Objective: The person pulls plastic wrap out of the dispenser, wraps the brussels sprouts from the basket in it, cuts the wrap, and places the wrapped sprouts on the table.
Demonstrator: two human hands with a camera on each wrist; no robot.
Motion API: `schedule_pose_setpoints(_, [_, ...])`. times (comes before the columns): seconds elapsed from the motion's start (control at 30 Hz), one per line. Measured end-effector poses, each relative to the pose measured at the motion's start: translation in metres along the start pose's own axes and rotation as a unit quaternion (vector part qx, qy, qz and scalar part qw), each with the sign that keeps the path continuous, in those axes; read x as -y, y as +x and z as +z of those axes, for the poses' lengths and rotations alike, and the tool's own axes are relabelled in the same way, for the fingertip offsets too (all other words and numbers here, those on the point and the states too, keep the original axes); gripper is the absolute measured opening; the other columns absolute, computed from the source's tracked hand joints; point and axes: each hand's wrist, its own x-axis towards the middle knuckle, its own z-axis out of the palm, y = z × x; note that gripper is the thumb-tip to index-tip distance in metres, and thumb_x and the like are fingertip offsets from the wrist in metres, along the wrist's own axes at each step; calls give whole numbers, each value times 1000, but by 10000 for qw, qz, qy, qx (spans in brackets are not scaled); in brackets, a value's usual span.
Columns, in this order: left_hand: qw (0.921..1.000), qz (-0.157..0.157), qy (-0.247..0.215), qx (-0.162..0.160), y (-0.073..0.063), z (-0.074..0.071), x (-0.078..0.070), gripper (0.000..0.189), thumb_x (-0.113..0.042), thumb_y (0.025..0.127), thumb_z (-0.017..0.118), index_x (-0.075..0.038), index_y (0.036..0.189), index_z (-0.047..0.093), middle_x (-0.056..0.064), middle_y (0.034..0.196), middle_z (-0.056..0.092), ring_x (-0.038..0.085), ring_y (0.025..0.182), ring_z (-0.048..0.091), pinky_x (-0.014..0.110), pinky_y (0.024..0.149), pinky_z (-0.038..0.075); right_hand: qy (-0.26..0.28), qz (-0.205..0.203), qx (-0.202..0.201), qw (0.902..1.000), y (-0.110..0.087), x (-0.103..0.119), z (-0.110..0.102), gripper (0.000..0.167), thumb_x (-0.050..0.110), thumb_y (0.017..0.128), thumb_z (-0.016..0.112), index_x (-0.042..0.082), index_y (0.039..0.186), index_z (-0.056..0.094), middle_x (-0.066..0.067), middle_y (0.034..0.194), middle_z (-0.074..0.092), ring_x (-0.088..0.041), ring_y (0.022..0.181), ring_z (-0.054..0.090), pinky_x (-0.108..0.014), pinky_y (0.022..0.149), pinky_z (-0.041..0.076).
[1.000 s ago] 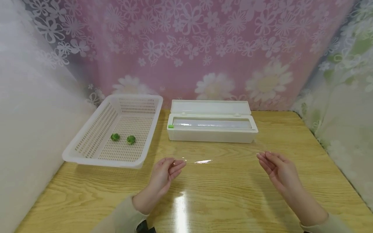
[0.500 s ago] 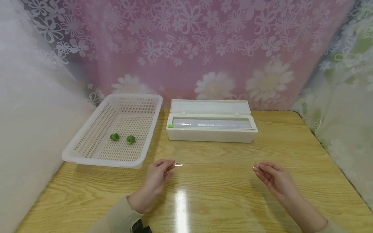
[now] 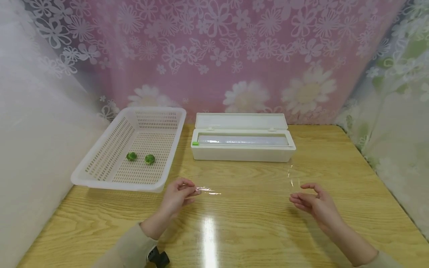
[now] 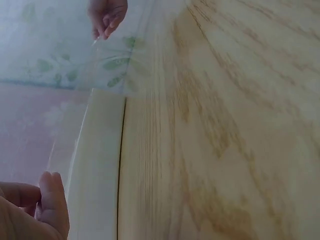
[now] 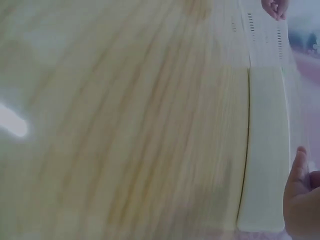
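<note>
A thin clear sheet of plastic wrap (image 3: pixel 209 191), visible mostly by its glints, stretches between both hands above the table. At its left end, my left hand (image 3: pixel 175 199) pinches the film between thumb and fingers. My right hand (image 3: pixel 318 208) holds the other end, thumb against the lower fingers, with the index finger raised apart; glints run up beside its fingertips. Behind the sheet stands a white wrap dispenser box (image 3: pixel 241 154), lid (image 3: pixel 241 121) up, with a film roll (image 3: pixel 248 140) inside. In the left wrist view, the right hand (image 4: pixel 107 17) appears at the far end.
On the left sits a white slotted plastic basket (image 3: pixel 167 160) holding two small green Brussels sprouts (image 3: pixel 149 159). A green slider (image 3: pixel 195 143) marks the box's left corner. Floral curtains (image 3: pixel 214 56) border the wooden table (image 3: pixel 254 230) at the back and sides.
My left hand has shifted left with the film. My right hand has come nearer and lower, and its index finger has lifted away from the thumb. Box and basket stay put.
</note>
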Motion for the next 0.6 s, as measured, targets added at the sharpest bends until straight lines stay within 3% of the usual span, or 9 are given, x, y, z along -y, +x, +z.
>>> schedule_pose_setpoints(0.2, [9985,-26,499,209,2,-3,-2,17,2,85,51,13,97,57,13,90,60,18,79,61,32,62,51,-1482,-401,92,9881,2,2,-5,21,5,89,51,4,109,44,-10,86,66,-18,76,64,-29,66,52])
schedule_pose_setpoints(0.3, [9982,-64,566,195,2,-4,-4,18,-1,85,53,13,96,57,13,87,62,18,78,62,36,65,52,-1494,-516,187,9873,2,2,-6,18,3,89,51,2,107,48,-8,85,66,-17,75,64,-28,65,52])
schedule_pose_setpoints(0.43, [9972,-29,742,123,5,-4,-6,16,-3,83,58,10,93,57,12,81,64,18,74,63,31,61,52,-1131,-615,510,9904,2,2,-8,17,-1,89,48,1,101,60,-5,87,66,-15,78,64,-28,67,52])
schedule_pose_setpoints(0.6, [9961,-8,881,81,7,-4,-4,12,-2,80,62,6,88,56,14,79,65,20,72,64,31,59,52,-998,-280,546,9931,2,4,-10,17,5,91,48,7,97,64,-3,90,65,-13,81,63,-26,70,51])
